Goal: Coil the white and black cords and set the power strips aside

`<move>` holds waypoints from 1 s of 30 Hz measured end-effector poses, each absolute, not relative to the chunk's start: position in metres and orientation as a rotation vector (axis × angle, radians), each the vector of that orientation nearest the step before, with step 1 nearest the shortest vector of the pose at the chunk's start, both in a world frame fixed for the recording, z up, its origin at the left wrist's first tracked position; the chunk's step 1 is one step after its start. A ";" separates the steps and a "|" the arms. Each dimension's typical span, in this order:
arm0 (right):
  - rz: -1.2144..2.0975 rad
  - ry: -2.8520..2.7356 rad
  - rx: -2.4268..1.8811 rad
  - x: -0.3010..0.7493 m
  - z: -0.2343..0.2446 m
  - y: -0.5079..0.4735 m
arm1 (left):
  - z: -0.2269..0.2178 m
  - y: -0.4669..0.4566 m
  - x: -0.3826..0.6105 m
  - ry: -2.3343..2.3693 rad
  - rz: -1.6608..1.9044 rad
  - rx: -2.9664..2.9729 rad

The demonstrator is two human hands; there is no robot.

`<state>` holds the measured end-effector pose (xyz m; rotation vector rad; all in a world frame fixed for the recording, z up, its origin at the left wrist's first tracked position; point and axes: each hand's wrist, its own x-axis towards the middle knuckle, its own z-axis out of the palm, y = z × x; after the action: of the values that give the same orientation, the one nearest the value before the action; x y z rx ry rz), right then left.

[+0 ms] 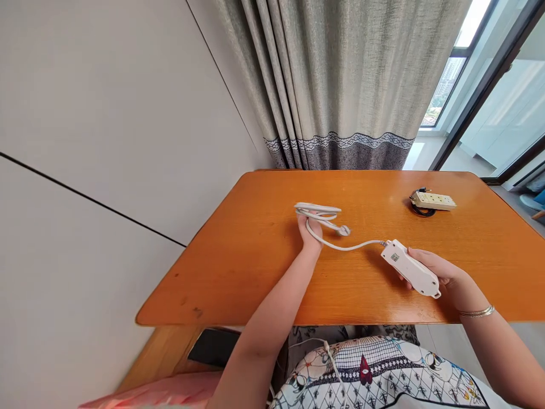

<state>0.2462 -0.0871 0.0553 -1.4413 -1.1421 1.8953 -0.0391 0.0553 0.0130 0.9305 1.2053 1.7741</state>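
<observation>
My right hand (432, 264) is closed round a white power strip (411, 270), held above the wooden table with its label and screw side facing up. A white cord (351, 248) leaves the strip's far end and runs across to my left hand (310, 232). Several loops of that cord are wound around the left hand, which grips them; its fingers are partly hidden behind the loops. The cord's white plug (343, 230) hangs just right of the left hand.
A second power strip (435, 201), cream with a black cord, lies at the table's (238, 261) back right. Grey curtains (349, 85) hang behind the table, and a white wall (106, 113) is at the left. A dark flat object (215, 346) sits below the front edge.
</observation>
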 end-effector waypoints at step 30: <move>0.577 -1.653 -2.024 0.362 0.060 -0.111 | 0.054 0.078 -0.157 1.486 1.947 1.209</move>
<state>0.3619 -0.1105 0.0596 -2.0241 -1.6529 0.5768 -0.1571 0.0782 0.0537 1.2090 1.4863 1.9472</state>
